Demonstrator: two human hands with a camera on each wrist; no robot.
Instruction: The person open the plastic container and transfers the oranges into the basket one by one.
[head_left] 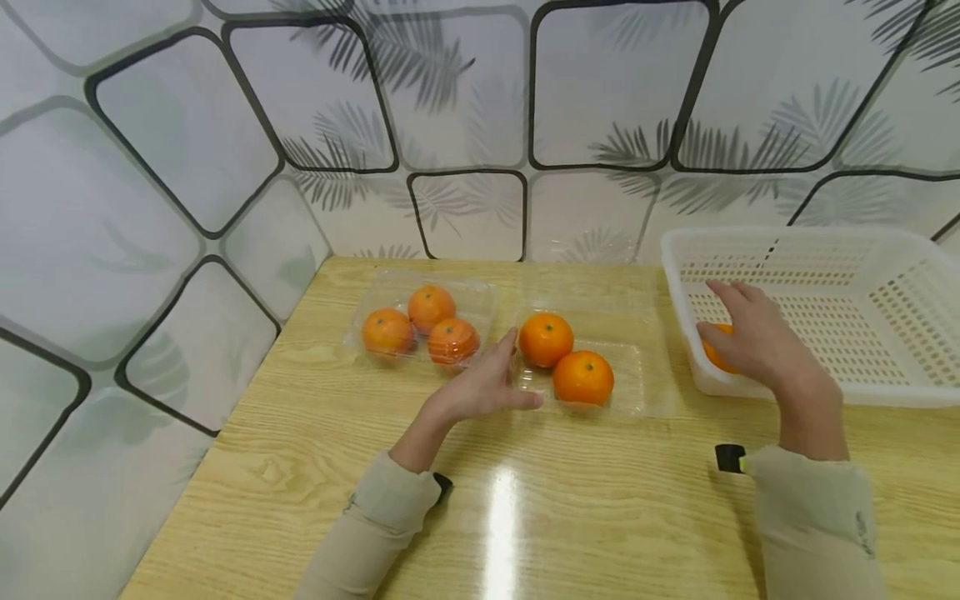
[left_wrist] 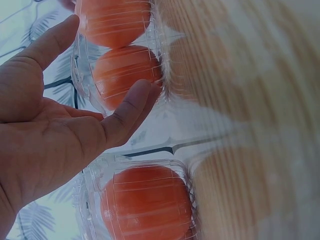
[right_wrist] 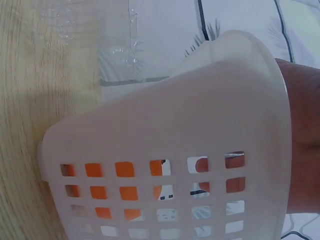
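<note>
My left hand (head_left: 483, 387) is at the left side of a clear plastic box (head_left: 626, 375), thumb and fingers spread. Two mandarins (head_left: 583, 377) sit in that box, whose lid is raised at the back. In the left wrist view, the fingers (left_wrist: 125, 112) are beside the box wall; whether they touch it I cannot tell. My right hand (head_left: 765, 337) reaches into a white plastic basket (head_left: 862, 396), over a mandarin (head_left: 716, 348) at its left end. Through the basket's holes in the right wrist view, a gap shows between fingertips and mandarin (right_wrist: 125, 169).
Left of the left hand stands another clear box (head_left: 480, 296) with three mandarins (head_left: 431, 308) under its plastic. A patterned wall (head_left: 472, 83) borders the wooden table (head_left: 600, 508) at the back and left. The basket's rim rises around the right hand.
</note>
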